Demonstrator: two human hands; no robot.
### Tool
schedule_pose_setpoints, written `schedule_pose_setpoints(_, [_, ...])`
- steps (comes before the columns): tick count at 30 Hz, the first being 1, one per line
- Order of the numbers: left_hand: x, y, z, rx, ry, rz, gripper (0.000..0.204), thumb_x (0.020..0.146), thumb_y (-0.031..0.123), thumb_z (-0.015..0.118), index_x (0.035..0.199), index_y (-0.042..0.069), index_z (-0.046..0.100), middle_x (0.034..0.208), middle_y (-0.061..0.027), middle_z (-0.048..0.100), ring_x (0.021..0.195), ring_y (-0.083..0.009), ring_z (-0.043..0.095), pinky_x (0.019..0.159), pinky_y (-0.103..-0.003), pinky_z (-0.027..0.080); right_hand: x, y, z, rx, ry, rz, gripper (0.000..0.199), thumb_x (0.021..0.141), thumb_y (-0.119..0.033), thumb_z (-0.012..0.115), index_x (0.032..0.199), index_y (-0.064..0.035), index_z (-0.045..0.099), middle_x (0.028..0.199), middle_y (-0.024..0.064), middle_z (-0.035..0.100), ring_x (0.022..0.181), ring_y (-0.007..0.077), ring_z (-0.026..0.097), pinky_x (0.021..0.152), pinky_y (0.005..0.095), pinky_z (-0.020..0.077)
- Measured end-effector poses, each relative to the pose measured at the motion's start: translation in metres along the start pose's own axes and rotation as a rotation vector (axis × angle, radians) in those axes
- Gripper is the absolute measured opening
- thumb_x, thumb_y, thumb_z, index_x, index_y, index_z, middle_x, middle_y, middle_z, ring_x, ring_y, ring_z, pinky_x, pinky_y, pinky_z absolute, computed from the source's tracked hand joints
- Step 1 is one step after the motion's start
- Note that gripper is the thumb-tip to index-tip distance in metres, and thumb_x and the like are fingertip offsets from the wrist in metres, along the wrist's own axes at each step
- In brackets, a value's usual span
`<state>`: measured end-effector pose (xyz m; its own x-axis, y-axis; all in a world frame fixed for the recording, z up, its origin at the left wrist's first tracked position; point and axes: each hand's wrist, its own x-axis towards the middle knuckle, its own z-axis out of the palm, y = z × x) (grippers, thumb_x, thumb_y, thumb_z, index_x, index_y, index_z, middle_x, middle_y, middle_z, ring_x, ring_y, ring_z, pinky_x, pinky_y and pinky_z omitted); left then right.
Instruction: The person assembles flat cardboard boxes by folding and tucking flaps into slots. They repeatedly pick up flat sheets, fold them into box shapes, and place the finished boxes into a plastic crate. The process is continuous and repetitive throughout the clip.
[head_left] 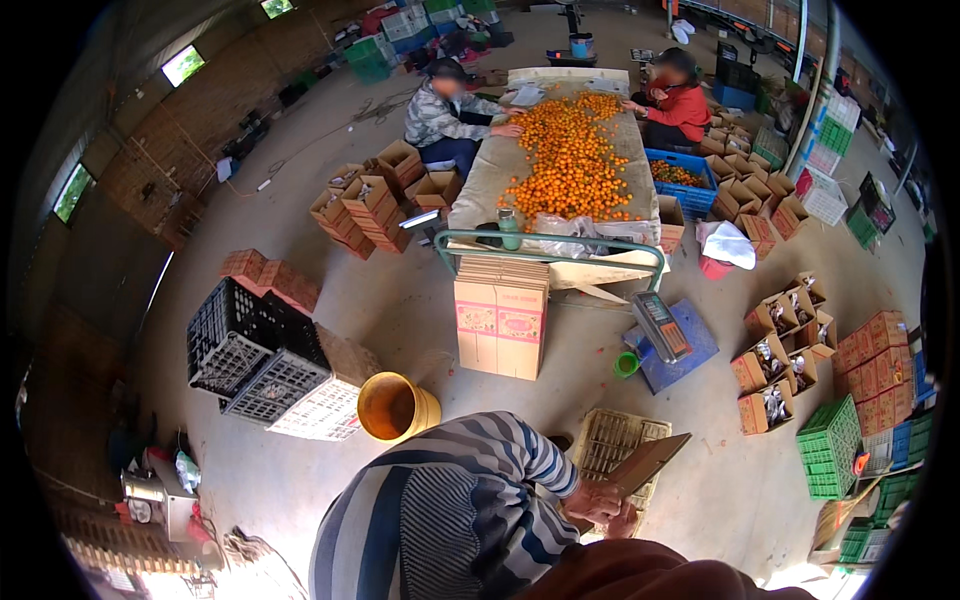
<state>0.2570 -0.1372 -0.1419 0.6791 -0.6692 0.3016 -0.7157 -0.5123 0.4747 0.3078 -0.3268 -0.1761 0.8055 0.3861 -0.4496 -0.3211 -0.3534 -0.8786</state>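
In the head camera's view, a left hand [592, 498] in a blue, grey and white striped sleeve [545, 460] is clamped on the lower end of a brown cardboard piece [650, 463], which tilts up to the right above a cream lattice crate [605, 435] on the concrete floor; the right hand [624, 520] shows just below, close to the cardboard, its grip too hidden to tell. A yellow bucket [430, 408] stands to the left, and a blue platform scale [690, 362] lies beyond the crate beside a green cup [626, 366]. Farther back, flattened cartons [500, 325] lean against a long table [485, 185] heaped with small orange fruit [570, 160], where co-workers in a camouflage jacket [435, 120] and a red jacket [687, 110] sit on opposite sides, hands at the fruit.
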Motion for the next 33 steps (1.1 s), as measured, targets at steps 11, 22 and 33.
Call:
schedule_pose_setpoints(11, [-0.022, 0.051, 0.021, 0.434, -0.036, -0.105, 0.061, 0.094, 0.029, 0.040, 0.152, 0.012, 0.035, 0.156, -0.0132, 0.031, 0.142, -0.0309, 0.034, 0.111, -0.052, 0.029, 0.011, 0.020, -0.023, 0.216, -0.197, 0.110, 0.033, 0.104, -0.036, 0.050, 0.097, -0.0054, 0.060, 0.073, 0.0018, 0.058, 0.058, 0.0107, 0.059, 0.049, 0.0250, 0.0509])
schedule_pose_setpoints(22, [-0.012, 0.075, -0.024, 0.549, -0.359, -0.283, 0.035, 0.096, 0.023, 0.049, 0.121, 0.003, 0.063, 0.133, -0.0181, 0.055, 0.137, -0.0294, 0.042, 0.111, -0.061, 0.030, 0.040, 0.012, -0.037, -0.299, -0.058, -0.044, 0.022, 0.086, -0.018, 0.064, 0.099, -0.0006, 0.065, 0.079, 0.0121, 0.067, 0.061, 0.0196, 0.065, 0.046, 0.0335, 0.0565])
schedule_pose_setpoints(33, [0.033, 0.041, 0.044, 0.346, -0.954, -0.416, 0.031, 0.086, 0.027, 0.066, 0.112, 0.012, 0.074, 0.122, -0.0117, 0.066, 0.118, -0.0308, 0.058, 0.093, -0.058, 0.046, 0.048, 0.013, -0.031, -0.487, -0.100, -0.150, 0.033, 0.074, -0.024, 0.083, 0.094, -0.0022, 0.068, 0.081, 0.0152, 0.070, 0.066, 0.0219, 0.070, 0.050, 0.0370, 0.0559])
